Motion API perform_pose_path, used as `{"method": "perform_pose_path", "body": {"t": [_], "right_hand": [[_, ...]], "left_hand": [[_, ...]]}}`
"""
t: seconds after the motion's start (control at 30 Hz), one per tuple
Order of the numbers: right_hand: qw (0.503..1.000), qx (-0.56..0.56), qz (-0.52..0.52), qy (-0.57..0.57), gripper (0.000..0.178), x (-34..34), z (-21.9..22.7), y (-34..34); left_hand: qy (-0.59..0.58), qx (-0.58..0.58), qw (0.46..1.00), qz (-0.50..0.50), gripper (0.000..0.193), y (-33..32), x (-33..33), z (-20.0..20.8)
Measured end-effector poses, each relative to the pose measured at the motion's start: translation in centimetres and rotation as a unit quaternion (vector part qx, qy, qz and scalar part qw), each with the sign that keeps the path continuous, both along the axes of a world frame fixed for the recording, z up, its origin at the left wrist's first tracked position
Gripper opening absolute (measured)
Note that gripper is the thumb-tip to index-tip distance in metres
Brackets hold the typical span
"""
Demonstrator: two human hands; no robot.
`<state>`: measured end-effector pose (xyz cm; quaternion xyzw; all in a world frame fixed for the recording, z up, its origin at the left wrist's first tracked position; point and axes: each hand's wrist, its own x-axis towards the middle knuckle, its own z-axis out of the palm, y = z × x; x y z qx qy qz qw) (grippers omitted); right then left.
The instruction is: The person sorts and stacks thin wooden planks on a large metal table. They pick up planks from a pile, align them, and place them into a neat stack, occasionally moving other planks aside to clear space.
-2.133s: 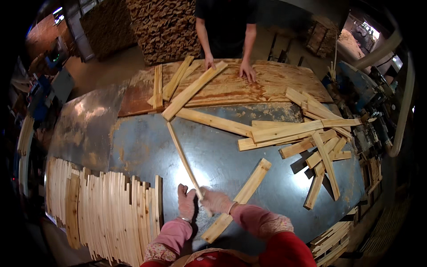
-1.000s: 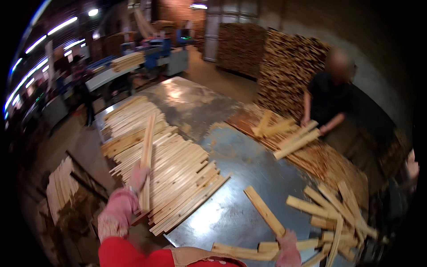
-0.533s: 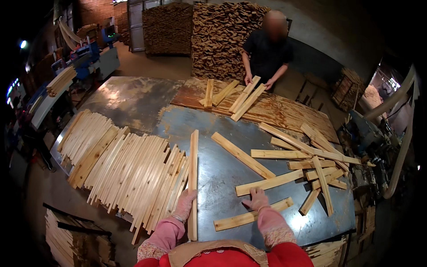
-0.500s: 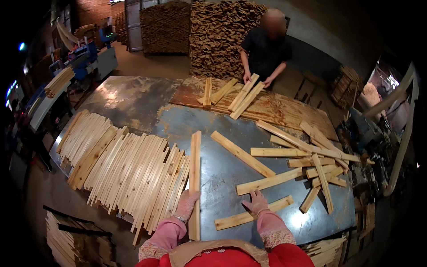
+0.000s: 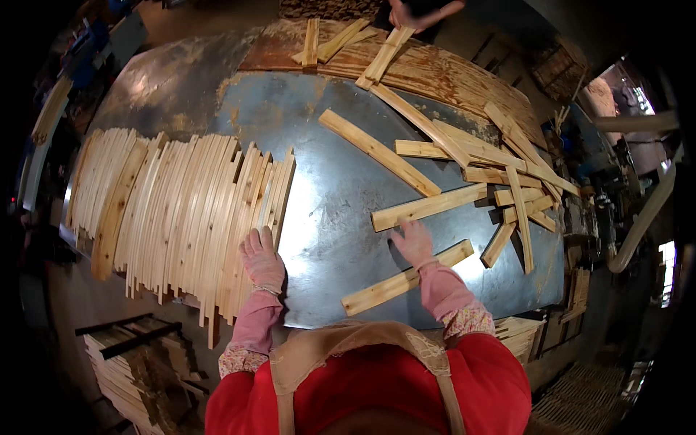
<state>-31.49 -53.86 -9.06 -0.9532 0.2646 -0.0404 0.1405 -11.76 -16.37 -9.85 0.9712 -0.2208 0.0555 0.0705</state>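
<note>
My left hand [image 5: 262, 261] lies flat with fingers spread on the near right end of a long row of wooden strips [image 5: 192, 210], set side by side at the left of the metal-topped table [image 5: 319, 268]. Toward the middle, my right hand [image 5: 413, 243] has its fingers outstretched at the near edge of a wooden strip [image 5: 431, 208]; whether they touch it I cannot tell. Under my right wrist another wooden strip [image 5: 377, 291] lies slanted. Beyond, one more strip [image 5: 380, 152] lies diagonally across the metal.
Several strips cross in a loose pile [image 5: 518, 185] at the right. Across the table a co-worker's hands [image 5: 413, 16] are at a strip [image 5: 388, 54] over the brown board [image 5: 449, 76]. Stacked wood [image 5: 119, 370] stands low at the left, and machinery [image 5: 591, 210] at the right.
The strip under my left hand has moved left against the row, and the hand now lies open. My view has tilted down. Across the table, one of the co-worker's two strips now lies nearer the pile.
</note>
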Motion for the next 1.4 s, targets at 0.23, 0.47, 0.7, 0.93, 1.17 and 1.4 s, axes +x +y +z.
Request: {"method": "perform_pose_path", "body": {"t": [0.23,0.47,0.7,0.93,1.17,1.4], "right_hand": [[0.986,-0.149,-0.068,0.024,0.071,9.5,-4.1,-13.8],[0.959,0.245,0.035,0.138,0.07,11.8,-0.2,-11.7],[0.986,0.116,0.117,0.022,0.092,14.9,5.9,-10.7],[0.999,-0.038,0.025,-0.02,0.096,18.9,-6.7,-3.8],[0.993,-0.078,0.061,-0.059,0.075,20.2,-4.5,-14.5],[0.982,-0.135,0.052,0.119,0.08,18.0,-2.0,-28.0]], "left_hand": [[0.057,-0.055,0.996,0.032,0.072,-3.8,-1.0,2.9],[0.427,-0.563,0.706,0.052,0.057,-17.8,-5.8,-5.5],[0.677,-0.57,0.443,0.138,0.051,-23.3,-5.1,-3.5],[0.241,-0.203,0.948,0.05,0.043,-14.7,-6.0,-0.7],[0.019,0.047,0.994,0.098,0.075,-0.9,-4.7,-0.3],[0.048,-0.019,0.997,0.051,0.084,-5.9,-1.9,2.6]]}}
